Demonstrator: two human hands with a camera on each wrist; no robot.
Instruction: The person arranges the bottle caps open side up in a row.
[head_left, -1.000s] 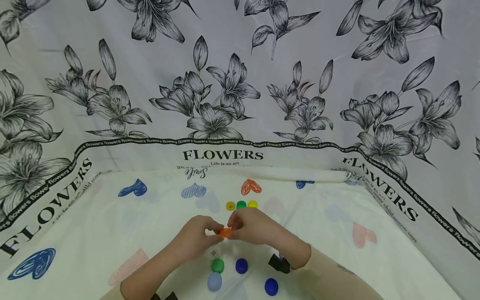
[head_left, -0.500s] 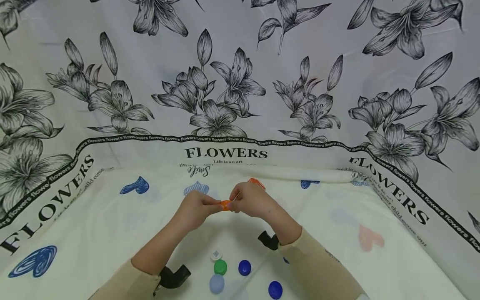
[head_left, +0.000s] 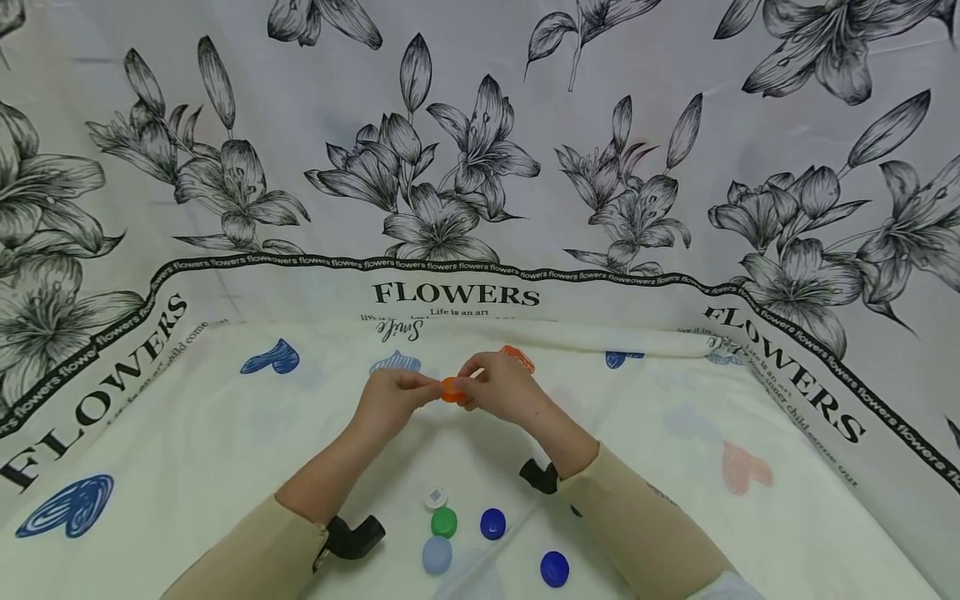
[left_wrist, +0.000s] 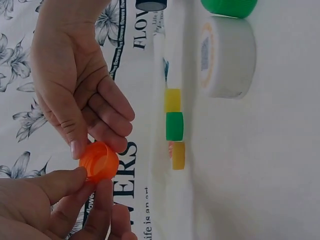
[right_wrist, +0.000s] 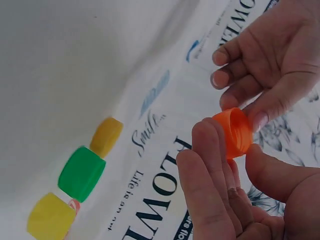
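An orange bottle cap (head_left: 451,389) is held up between both hands, above the cloth. My left hand (head_left: 390,402) pinches its left side with thumb and fingers. On its other side, my right hand (head_left: 501,387) pinches it too. The left wrist view shows the hollow of the orange cap (left_wrist: 99,161), and threads show inside it in the right wrist view. Beyond the hands a yellow cap (right_wrist: 50,217), a green cap (right_wrist: 82,174) and an amber cap (right_wrist: 106,137) stand in a row. In the head view the hands hide that row.
Nearer the body lie a white cap (head_left: 435,498), a green cap (head_left: 444,522), a light blue cap (head_left: 437,555) and two dark blue caps, one at the centre (head_left: 492,523) and one further right (head_left: 554,569). Heart-printed cloth covers the table; a flower-print curtain (head_left: 465,217) rises behind.
Both hands have moved forward, away from the body, carrying the orange cap, and now hide the row of caps in the head view. The head view has tilted down slightly.
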